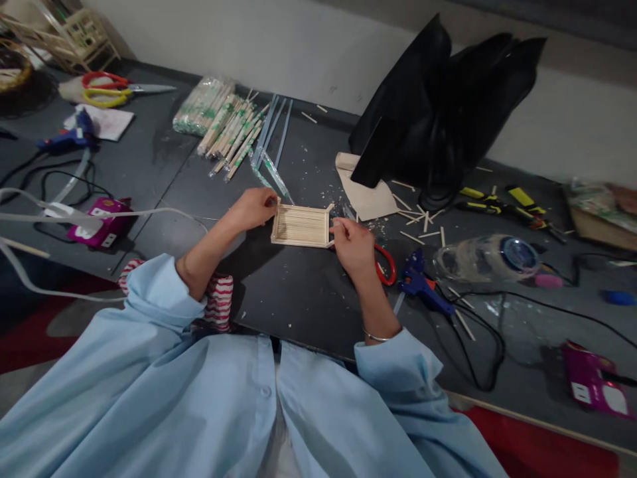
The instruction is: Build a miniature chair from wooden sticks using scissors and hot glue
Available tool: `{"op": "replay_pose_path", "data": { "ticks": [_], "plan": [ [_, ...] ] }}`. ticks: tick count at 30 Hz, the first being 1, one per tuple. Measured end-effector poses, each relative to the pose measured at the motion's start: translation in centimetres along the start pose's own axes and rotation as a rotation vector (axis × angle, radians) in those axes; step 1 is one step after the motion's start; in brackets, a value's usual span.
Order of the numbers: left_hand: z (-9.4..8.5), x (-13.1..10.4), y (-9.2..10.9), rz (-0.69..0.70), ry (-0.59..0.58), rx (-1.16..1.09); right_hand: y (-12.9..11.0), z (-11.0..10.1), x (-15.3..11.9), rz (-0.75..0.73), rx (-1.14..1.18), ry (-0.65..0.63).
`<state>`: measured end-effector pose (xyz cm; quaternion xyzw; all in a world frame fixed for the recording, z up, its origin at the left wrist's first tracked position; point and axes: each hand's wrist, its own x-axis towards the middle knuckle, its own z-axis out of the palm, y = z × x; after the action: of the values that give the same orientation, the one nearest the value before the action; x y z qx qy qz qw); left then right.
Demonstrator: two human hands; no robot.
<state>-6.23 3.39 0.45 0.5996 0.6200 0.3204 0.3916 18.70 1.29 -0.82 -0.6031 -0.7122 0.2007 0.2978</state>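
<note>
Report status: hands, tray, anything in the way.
Left hand and right hand at opposite ends of stick tray. Slatted base showing. Red-handled scissors beside right hand.

The person's bare left hand (255, 208) and bare right hand (354, 243) hold opposite ends of a shallow rectangular tray of pale wooden sticks (301, 225) over a dark grey table (283, 285), with red-handled metal scissors (393, 267) and a blue plastic glue gun (426, 291) nearby.
</note>
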Motion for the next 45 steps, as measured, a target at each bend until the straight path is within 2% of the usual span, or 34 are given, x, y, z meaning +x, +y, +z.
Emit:
{"op": "replay_pose_path", "data": {
  "ticks": [3, 8, 13, 17, 20, 25, 28, 31, 37, 41, 45],
  "plan": [
    [0.2, 0.0, 0.0, 0.006, -0.023, -0.012, -0.1, 0.2, 0.0, 0.042, 0.093, 0.017],
    [0.6, 0.2, -0.4, 0.025, -0.015, -0.026, -0.6, 0.1, -0.1, 0.198, 0.327, 0.043],
    [0.1, 0.3, -0.2, 0.132, 0.016, 0.106, -1.4, -0.3, -0.3, 0.312, 0.502, -0.026],
    [-0.3, 0.2, 0.2, 0.128, 0.006, 0.124, -1.8, -0.6, -0.3, 0.382, 0.585, -0.057],
    [-0.4, -0.2, 0.7, 0.096, -0.073, 0.034, -1.9, -0.6, -0.3, 0.378, 0.631, -0.043],
    [-0.9, -1.5, 2.0, 0.039, -0.431, -0.315, -1.6, -0.9, -0.1, 0.336, 0.687, -0.012],
    [-1.2, -2.3, 2.8, -0.029, -0.563, -0.366, -1.6, -1.4, -0.1, 0.299, 0.697, -0.056],
    [-0.8, -2.6, 3.1, -0.029, -0.623, -0.374, -1.9, -1.9, -0.3, 0.264, 0.709, -0.124],
    [1.3, -2.7, 2.9, 0.018, -0.725, -0.480, -2.8, -2.4, -1.0, 0.234, 0.751, -0.233],
    [1.9, -3.2, 3.0, 0.022, -0.697, -0.547, -3.0, -2.6, -1.1, 0.206, 0.767, -0.258],
    [1.8, -3.5, 3.4, 0.014, -0.678, -0.602, -2.8, -3.0, -0.9, 0.216, 0.823, -0.220]
  ]
}}
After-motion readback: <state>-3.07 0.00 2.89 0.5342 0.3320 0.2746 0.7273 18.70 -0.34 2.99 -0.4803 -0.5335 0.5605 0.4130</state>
